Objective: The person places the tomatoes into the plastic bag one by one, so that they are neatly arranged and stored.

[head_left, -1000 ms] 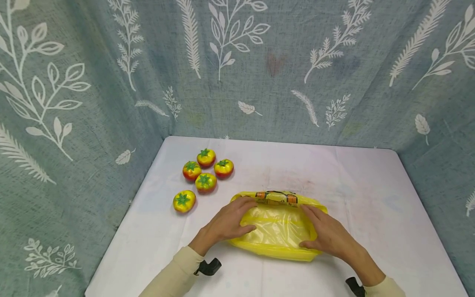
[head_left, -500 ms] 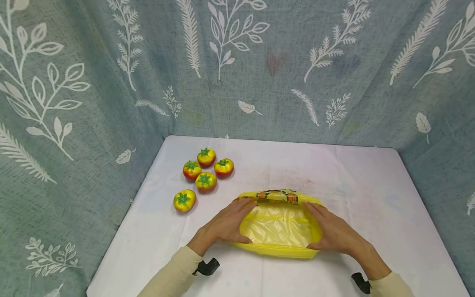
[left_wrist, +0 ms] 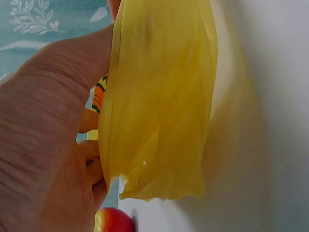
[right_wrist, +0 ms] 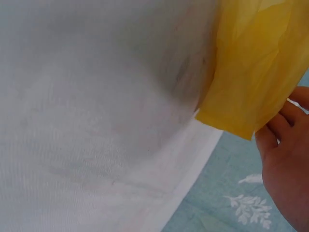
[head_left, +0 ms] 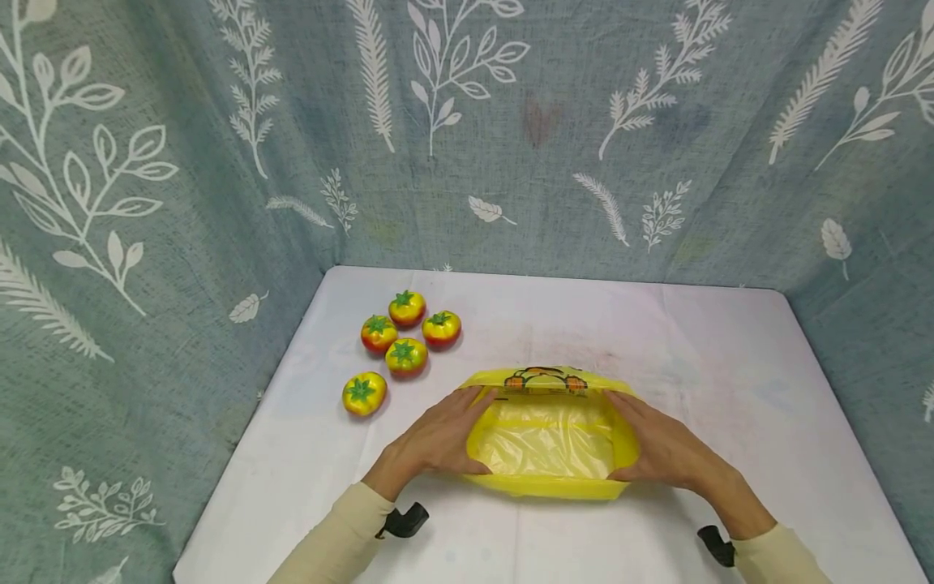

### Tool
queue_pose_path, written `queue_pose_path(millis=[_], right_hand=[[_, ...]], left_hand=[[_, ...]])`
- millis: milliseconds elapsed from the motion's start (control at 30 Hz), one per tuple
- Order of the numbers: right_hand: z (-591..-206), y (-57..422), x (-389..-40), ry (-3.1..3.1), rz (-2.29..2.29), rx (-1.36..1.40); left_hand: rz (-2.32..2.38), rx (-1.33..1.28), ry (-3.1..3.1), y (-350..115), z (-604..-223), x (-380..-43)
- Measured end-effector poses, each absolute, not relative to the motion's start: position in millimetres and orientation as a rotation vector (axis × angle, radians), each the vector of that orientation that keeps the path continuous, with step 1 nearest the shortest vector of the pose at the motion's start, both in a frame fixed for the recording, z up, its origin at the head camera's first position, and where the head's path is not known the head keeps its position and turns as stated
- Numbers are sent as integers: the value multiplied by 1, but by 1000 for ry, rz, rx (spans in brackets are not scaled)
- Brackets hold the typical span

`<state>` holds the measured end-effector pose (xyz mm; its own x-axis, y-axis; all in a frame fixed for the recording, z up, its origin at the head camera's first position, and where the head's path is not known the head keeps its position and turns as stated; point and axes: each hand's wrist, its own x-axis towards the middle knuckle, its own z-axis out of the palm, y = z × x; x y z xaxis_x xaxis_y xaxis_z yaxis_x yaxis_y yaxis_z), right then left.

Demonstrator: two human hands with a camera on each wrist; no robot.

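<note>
A yellow plastic bag (head_left: 540, 487) with an orange and black print faces up in the head view, its mouth spread wide. At its left end my left hand (head_left: 448, 434) holds the rim, fingers toward the far edge and thumb at the near edge. My right hand (head_left: 660, 442) grips the opposite end in the same way. The left wrist view shows the hanging side of the bag (left_wrist: 159, 106) in front of the fingers, some of which it hides. In the right wrist view the fingers (right_wrist: 277, 128) lie along the edge of the bag (right_wrist: 246, 82).
Several red and yellow toy tomatoes (head_left: 406, 358) with green tops sit at the back left of the white-covered table (head_left: 657, 341). The nearest tomato (head_left: 364, 394) lies left of the bag. A patterned curtain (head_left: 540, 162) stands behind and at both sides.
My right hand has moved a little to the right and both thumbs now lie at the near rim. The bag's mouth has become wider and rounder. The tomatoes have stayed put.
</note>
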<state>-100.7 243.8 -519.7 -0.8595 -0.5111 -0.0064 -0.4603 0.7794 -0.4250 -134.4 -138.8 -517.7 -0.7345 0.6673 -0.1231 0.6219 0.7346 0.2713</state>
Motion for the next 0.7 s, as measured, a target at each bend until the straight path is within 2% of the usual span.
queue_pose_path(millis=[700], right_hand=[[-525,249,-94,2911,-598,-652]], left_hand=[[430,1015,2709,-140,-522,-133]])
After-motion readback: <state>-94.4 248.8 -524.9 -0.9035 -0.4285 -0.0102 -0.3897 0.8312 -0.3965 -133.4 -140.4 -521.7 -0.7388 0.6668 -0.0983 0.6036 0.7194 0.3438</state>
